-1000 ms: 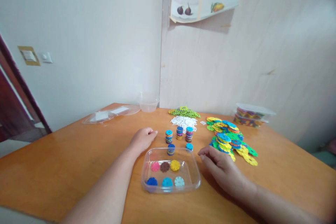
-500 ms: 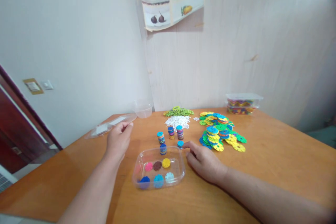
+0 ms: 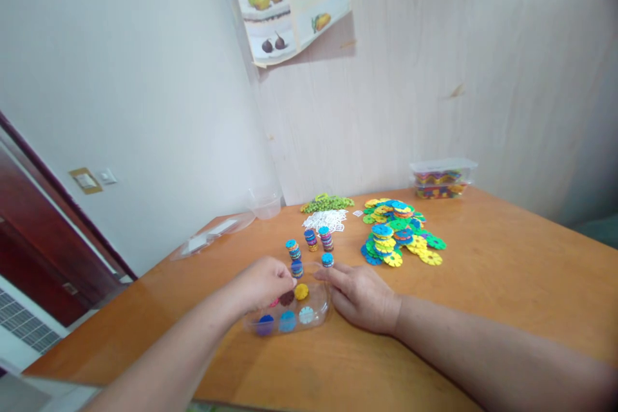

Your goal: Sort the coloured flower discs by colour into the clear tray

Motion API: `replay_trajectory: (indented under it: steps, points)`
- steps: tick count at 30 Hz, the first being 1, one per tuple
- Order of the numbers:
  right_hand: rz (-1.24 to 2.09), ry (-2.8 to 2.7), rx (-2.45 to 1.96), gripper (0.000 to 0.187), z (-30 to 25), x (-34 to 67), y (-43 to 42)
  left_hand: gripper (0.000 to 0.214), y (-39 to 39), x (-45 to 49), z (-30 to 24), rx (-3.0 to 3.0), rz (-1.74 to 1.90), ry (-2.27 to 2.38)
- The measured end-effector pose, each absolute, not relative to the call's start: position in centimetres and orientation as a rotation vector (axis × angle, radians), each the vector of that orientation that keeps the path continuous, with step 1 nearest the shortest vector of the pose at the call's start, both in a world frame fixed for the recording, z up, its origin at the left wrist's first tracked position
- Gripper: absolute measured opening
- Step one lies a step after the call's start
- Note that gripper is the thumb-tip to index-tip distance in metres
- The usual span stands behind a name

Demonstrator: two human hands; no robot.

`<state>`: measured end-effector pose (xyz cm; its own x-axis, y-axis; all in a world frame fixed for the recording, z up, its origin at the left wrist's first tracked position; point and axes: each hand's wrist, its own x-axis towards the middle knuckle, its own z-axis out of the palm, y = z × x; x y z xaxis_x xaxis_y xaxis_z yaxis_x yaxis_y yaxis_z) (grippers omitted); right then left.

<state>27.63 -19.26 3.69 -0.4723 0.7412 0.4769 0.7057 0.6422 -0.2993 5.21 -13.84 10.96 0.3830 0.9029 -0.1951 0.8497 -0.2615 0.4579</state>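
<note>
Over the left side of a clear plastic container, my left hand is closed in a pinch, and anything between its fingertips is too small to make out. My right hand rests at the container's far right corner, fingers stretched out and touching the rim. Inside lie single flower-shaped discs: a yellow disc, a brown disc, a dark blue disc, a blue disc, a pale blue disc and a partly hidden pink one. A short disc stack stands by my right fingertips.
Several taller disc stacks stand behind the container. Beyond are white pieces, green pieces and a heap of discs. A plastic bag, an upright clear tub and a filled lidded box stand farther off.
My left hand has moved right and toward me, from beside the plastic bag to above the container. My right fingertips have shifted onto the container's corner. The view has tilted slightly.
</note>
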Motion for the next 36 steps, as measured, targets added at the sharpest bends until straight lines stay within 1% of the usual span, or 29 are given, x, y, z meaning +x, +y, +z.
replay_trajectory:
  steps: [4,8,15,20,36]
  points:
    - [0.088,-2.285,-1.128,0.039,3.8,27.6,-19.2,0.021,-13.4,6.0,9.5,2.178,0.059,1.576]
    - [0.091,-2.296,-1.144,0.039,4.0,27.6,-19.2,0.022,-14.0,6.9,9.9,2.227,0.009,1.647]
    - [0.110,-2.301,-1.134,0.044,4.0,27.5,-19.1,0.021,-14.9,7.9,10.2,2.324,-0.096,1.798]
    - [0.108,-2.294,-1.140,0.042,3.9,27.4,-19.0,0.022,-14.6,7.8,9.5,2.386,-0.139,1.878]
    - [0.120,-2.298,-1.147,0.038,4.1,27.5,-19.1,0.016,-14.7,8.3,9.2,2.429,-0.097,1.793]
